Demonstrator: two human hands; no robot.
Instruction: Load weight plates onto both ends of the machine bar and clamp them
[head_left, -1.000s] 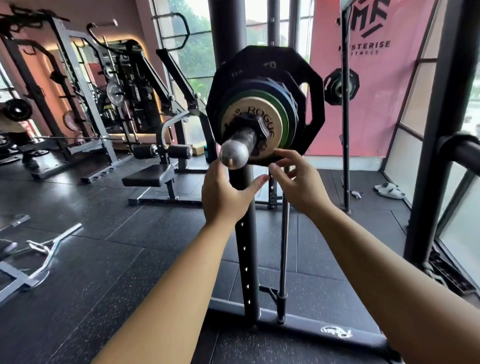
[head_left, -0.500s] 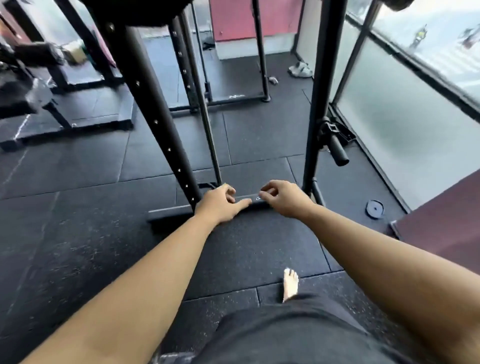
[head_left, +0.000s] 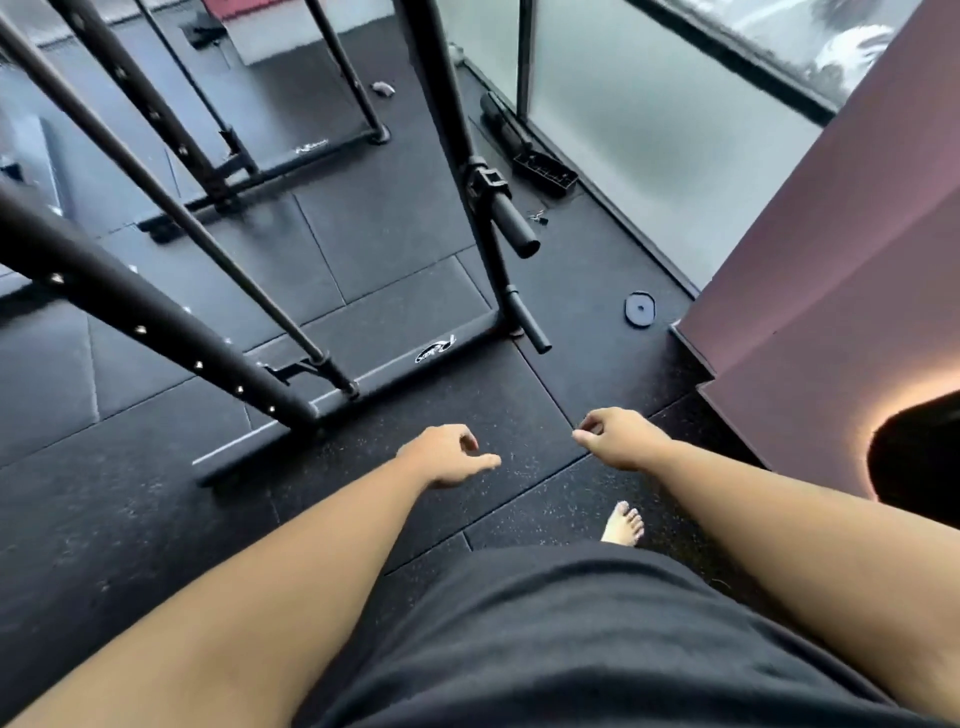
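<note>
Rubber floor (head_left: 389, 249), black and speckled, runs under everything. Both arms reach forward and down over it, and neither grip holds anything. The left grip (head_left: 448, 457) hangs with its fingers loosely curled and the thumb stuck out to the right. The right grip (head_left: 618, 439) hangs much the same, fingers loosely bent, thumb tip close to the forefinger with nothing between them. The two are near each other, not touching.

A small black weight plate (head_left: 640, 309) lies flat on the floor near the foot of the pink wall (head_left: 831, 234). It is ahead of the right grip and slightly to its right, well apart from it, and farther again from the left grip. Left of the plate stands a black rack upright (head_left: 452, 130) with a short thick peg (head_left: 511, 221) jutting toward the camera. What looks like a collar clamp (head_left: 485, 181) sits round the peg's root, against the upright. A bare foot (head_left: 623, 524) shows just below the right grip, beyond black shorts (head_left: 571, 649).
</note>
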